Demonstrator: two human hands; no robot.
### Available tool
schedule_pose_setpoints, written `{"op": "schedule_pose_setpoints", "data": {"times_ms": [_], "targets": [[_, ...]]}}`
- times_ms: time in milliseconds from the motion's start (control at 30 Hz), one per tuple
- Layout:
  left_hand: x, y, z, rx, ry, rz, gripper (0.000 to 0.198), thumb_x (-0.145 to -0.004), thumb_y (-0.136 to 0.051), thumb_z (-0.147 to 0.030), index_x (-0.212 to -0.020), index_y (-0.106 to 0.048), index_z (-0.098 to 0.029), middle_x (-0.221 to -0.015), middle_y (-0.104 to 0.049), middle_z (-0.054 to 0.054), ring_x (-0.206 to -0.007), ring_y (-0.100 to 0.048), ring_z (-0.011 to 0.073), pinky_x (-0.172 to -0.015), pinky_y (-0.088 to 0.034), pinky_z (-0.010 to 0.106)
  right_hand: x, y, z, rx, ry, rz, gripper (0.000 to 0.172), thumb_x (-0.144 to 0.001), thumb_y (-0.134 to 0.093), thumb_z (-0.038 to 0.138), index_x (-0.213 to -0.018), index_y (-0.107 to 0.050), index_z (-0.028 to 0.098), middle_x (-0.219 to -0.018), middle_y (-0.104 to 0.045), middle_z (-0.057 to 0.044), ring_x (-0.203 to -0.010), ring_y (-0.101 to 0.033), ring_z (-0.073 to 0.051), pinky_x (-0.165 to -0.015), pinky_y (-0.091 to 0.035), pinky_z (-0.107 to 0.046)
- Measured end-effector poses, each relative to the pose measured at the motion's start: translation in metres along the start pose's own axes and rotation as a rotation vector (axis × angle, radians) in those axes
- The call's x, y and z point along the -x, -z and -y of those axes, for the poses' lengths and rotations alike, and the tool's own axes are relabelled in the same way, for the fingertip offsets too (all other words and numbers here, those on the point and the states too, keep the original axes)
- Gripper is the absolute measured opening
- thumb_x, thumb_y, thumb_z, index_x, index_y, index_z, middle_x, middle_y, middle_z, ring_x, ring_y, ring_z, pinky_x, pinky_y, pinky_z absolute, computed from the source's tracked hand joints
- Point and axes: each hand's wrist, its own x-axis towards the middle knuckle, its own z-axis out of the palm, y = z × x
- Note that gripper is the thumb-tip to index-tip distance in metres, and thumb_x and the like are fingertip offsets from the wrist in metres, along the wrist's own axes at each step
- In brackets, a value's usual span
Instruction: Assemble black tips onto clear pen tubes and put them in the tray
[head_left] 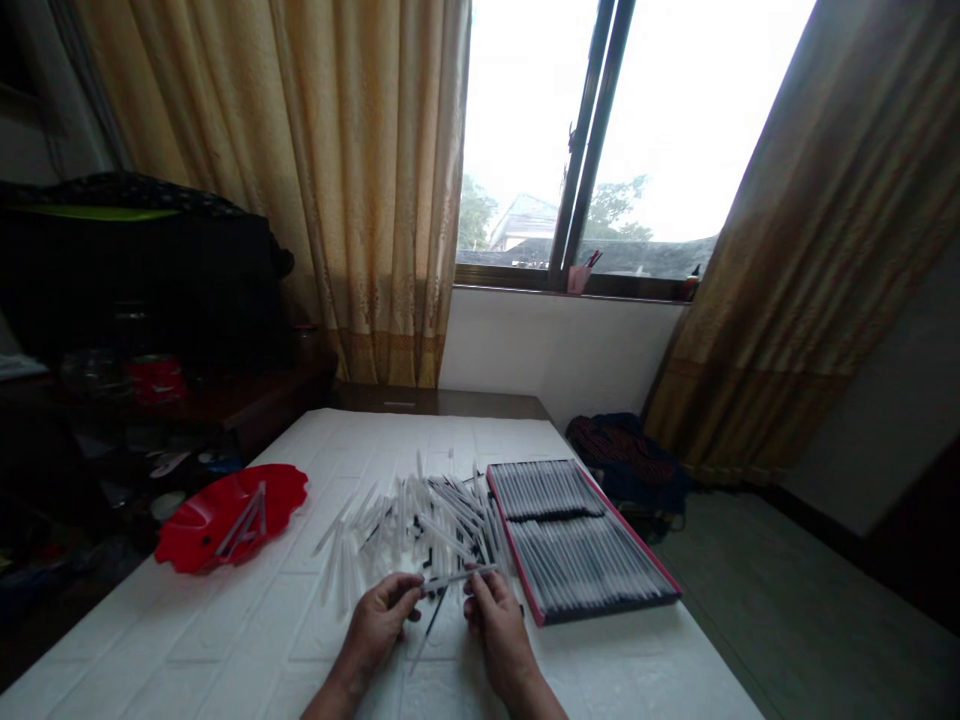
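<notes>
My left hand (381,620) and my right hand (496,625) are low in the head view, over a white table (225,640). Both pinch one thin pen tube (459,577) held level between them, fingers closed on its ends. A dark thin refill (433,620) hangs slanting below it, between the hands. Just beyond lies a loose pile of clear pen tubes (420,520). To the right sits a flat red-edged box (577,545) filled with rows of finished pens.
A red scalloped plate (225,515) with a few tubes stands at the table's left. Dark cluttered furniture (135,300) fills the left side. Curtains (360,180) and a window (600,150) are ahead. A dark bag (622,460) lies on the floor right of the table.
</notes>
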Motion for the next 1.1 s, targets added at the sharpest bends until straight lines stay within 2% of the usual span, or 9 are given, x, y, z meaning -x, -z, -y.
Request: {"op": "schedule_pose_setpoints", "data": {"times_ms": [133, 267, 333, 400, 500, 667, 900, 1033, 1100], "targets": [[-0.002, 0.001, 0.001, 0.012, -0.02, 0.009, 0.043, -0.052, -0.07, -0.052, -0.078, -0.067, -0.018, -0.067, -0.069, 0.002, -0.061, -0.062, 0.0163, -0.043, -0.037, 0.019, -0.001, -0.004, 0.0, 0.025, -0.03, -0.06, 0.049, -0.053, -0.072, 0.061, -0.058, -0.051, 0.018, -0.045, -0.044, 0.008, -0.038, -0.038, -0.004, -0.035, -0.023, -0.015], [-0.002, 0.0, 0.0, 0.055, -0.023, -0.01, 0.052, -0.045, -0.074, -0.053, -0.083, -0.065, -0.019, -0.08, -0.07, 0.004, -0.063, -0.06, 0.0162, -0.045, -0.04, 0.021, -0.006, -0.004, -0.005, 0.003, 0.001, -0.13, 0.053, -0.047, -0.073, 0.064, -0.062, -0.054, 0.016, -0.054, -0.052, 0.005, -0.041, -0.044, -0.005, -0.033, -0.024, -0.014], [0.0, -0.001, -0.002, 0.02, -0.019, -0.01, 0.054, -0.048, -0.07, -0.059, -0.084, -0.065, -0.019, -0.074, -0.068, 0.002, -0.058, -0.058, 0.0152, -0.041, -0.037, 0.02, -0.007, -0.003, -0.008, -0.011, 0.019, -0.148, 0.054, -0.046, -0.073, 0.064, -0.066, -0.057, 0.016, -0.059, -0.056, 0.003, -0.043, -0.047, -0.006, -0.033, -0.026, -0.014], [0.002, -0.002, -0.004, -0.049, -0.035, -0.019, 0.05, -0.057, -0.06, -0.066, -0.075, -0.064, -0.019, -0.062, -0.062, 0.0, -0.052, -0.055, 0.0133, -0.039, -0.035, 0.019, -0.008, -0.001, -0.009, -0.025, 0.02, -0.152, 0.054, -0.047, -0.073, 0.063, -0.068, -0.057, 0.016, -0.06, -0.057, 0.002, -0.044, -0.048, -0.006, -0.033, -0.027, -0.014], [0.002, -0.004, -0.006, -0.137, -0.061, -0.006, 0.05, -0.066, -0.049, -0.068, -0.062, -0.059, -0.019, -0.056, -0.057, -0.002, -0.047, -0.052, 0.0113, -0.039, -0.034, 0.019, -0.008, 0.001, -0.01, -0.033, 0.022, -0.148, 0.053, -0.047, -0.074, 0.062, -0.067, -0.057, 0.016, -0.059, -0.056, 0.003, -0.045, -0.049, -0.006, -0.033, -0.028, -0.014], [-0.004, -0.006, -0.005, -0.155, -0.084, 0.036, 0.046, -0.064, -0.054, -0.064, -0.059, -0.058, -0.018, -0.055, -0.057, -0.002, -0.047, -0.052, 0.0113, -0.046, -0.038, 0.022, -0.01, 0.002, -0.013, -0.027, 0.028, -0.132, 0.054, -0.048, -0.073, 0.063, -0.068, -0.057, 0.015, -0.06, -0.057, 0.003, -0.045, -0.049, -0.006, -0.034, -0.03, -0.014], [-0.014, -0.006, 0.005, -0.145, -0.091, 0.042, 0.044, -0.056, -0.062, -0.057, -0.075, -0.061, -0.017, -0.068, -0.063, 0.0, -0.062, -0.057, 0.0138, -0.058, -0.045, 0.024, -0.016, 0.0, -0.011, -0.073, -0.033, -0.137, 0.058, -0.043, -0.075, 0.062, -0.071, -0.054, 0.016, -0.058, -0.055, 0.006, -0.044, -0.047, -0.004, -0.034, -0.028, -0.012], [-0.015, -0.005, 0.003, -0.204, -0.061, 0.029, 0.053, -0.056, -0.059, -0.06, -0.088, -0.06, -0.017, -0.08, -0.065, 0.003, -0.059, -0.056, 0.0135, -0.045, -0.04, 0.021, -0.017, -0.001, -0.009, -0.112, -0.053, -0.163, 0.058, -0.042, -0.076, 0.062, -0.071, -0.054, 0.016, -0.059, -0.055, 0.006, -0.044, -0.047, -0.003, -0.035, -0.028, -0.012], [-0.016, -0.003, -0.003, -0.251, -0.055, 0.044, 0.051, -0.061, -0.055, -0.061, -0.087, -0.06, -0.017, -0.074, -0.063, 0.002, -0.054, -0.055, 0.0133, -0.04, -0.036, 0.02, -0.016, 0.0, -0.008, -0.135, -0.064, -0.167, 0.059, -0.042, -0.076, 0.061, -0.072, -0.054, 0.016, -0.06, -0.056, 0.006, -0.044, -0.047, -0.003, -0.035, -0.029, -0.012]]}}
